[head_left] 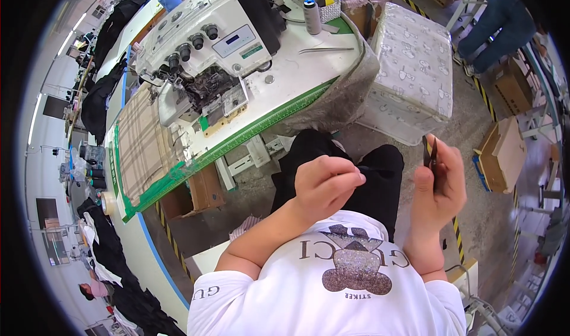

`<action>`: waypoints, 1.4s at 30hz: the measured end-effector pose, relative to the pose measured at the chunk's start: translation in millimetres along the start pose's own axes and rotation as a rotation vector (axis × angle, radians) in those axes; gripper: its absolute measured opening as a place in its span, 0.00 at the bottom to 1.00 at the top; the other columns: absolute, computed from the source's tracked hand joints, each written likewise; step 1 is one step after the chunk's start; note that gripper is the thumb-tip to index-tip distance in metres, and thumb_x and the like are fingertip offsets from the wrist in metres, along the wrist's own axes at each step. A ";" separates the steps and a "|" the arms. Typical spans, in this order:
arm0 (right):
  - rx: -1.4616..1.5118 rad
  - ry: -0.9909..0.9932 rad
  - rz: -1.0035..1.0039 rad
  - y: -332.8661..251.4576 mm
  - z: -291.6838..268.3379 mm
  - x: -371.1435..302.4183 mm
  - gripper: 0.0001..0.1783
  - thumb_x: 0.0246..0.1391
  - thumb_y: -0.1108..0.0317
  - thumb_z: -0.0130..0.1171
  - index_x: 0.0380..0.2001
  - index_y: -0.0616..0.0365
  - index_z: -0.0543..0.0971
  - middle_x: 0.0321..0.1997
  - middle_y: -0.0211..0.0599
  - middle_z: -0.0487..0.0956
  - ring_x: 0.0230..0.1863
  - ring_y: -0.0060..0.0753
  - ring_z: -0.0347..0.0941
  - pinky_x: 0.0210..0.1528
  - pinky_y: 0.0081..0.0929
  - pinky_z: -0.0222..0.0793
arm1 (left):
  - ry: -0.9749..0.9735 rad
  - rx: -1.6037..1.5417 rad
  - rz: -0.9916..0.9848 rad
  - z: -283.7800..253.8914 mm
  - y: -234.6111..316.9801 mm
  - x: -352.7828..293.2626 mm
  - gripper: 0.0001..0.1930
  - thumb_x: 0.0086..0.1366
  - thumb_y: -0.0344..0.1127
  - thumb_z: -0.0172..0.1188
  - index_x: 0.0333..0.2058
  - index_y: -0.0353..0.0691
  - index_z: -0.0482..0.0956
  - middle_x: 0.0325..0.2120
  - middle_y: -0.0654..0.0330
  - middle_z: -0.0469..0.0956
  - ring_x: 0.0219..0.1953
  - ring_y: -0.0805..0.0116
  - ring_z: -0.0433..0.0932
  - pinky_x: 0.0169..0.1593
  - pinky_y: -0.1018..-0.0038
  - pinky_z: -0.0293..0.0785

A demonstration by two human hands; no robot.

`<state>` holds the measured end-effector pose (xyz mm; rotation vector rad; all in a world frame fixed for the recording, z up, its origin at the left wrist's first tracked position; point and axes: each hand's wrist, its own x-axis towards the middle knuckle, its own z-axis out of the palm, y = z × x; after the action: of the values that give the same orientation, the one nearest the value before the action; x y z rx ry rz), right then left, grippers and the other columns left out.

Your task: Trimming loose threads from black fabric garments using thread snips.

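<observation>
My left hand (325,187) is raised over my lap, its thumb and fingers pinched together. A small dark bit shows at the fingertips against my black trousers (380,181), too small to make out. My right hand (446,187) is up to the right, its fingers wrapped round a pair of dark thread snips (433,154) with the blades pointing up and away from me. The two hands are apart, with the trousers between and below them. In front of me stands a white overlock sewing machine (205,30) on its table.
A green measuring tape (261,131) lines the table's near edge. Tweezers (325,50) and a grey thread cone (312,18) are on the tabletop. A bin under patterned white cloth (412,57) stands at the right. Beyond are an open carton (503,158) and a person in jeans (499,27).
</observation>
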<state>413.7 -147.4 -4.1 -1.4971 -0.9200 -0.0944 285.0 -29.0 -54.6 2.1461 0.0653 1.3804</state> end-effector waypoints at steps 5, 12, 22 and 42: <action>0.417 -0.404 0.551 11.1 3.2 -0.7 0.13 0.48 0.75 0.59 0.40 0.63 0.78 0.21 0.15 0.65 0.21 0.06 0.53 0.23 0.07 0.46 | 0.065 -0.230 -0.481 -3.7 13.3 6.3 0.11 0.50 0.19 0.63 0.29 0.40 0.74 0.28 0.62 0.73 0.21 0.81 0.65 0.24 0.83 0.62; 0.510 -0.566 0.479 27.1 27.8 -6.1 0.10 0.43 0.82 0.58 0.32 0.62 0.80 0.20 0.19 0.63 0.20 0.10 0.53 0.23 0.14 0.49 | 0.091 -0.450 -0.530 -2.0 7.0 -0.9 0.09 0.51 0.17 0.59 0.28 0.39 0.72 0.29 0.61 0.70 0.27 0.77 0.67 0.30 0.84 0.63; 0.363 -0.623 0.285 12.4 25.7 -1.4 0.10 0.34 0.81 0.63 0.26 0.60 0.79 0.23 0.28 0.70 0.20 0.15 0.61 0.21 0.14 0.54 | 0.030 -0.296 -0.260 -12.9 0.5 -12.1 0.14 0.45 0.12 0.53 0.23 0.42 0.74 0.31 0.59 0.69 0.22 0.77 0.61 0.24 0.84 0.57; 0.854 -0.335 0.561 2.2 30.0 -18.7 0.06 0.37 0.83 0.51 0.21 0.61 0.72 0.26 0.33 0.67 0.25 0.23 0.62 0.25 0.18 0.55 | 0.052 -0.233 0.021 -11.3 4.7 -0.9 0.12 0.47 0.20 0.59 0.31 0.41 0.73 0.29 0.57 0.73 0.21 0.68 0.71 0.21 0.79 0.64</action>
<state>388.6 -130.0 -22.0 -0.9100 -0.6300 0.8781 273.8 -28.3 -49.7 1.9237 -0.0949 1.3832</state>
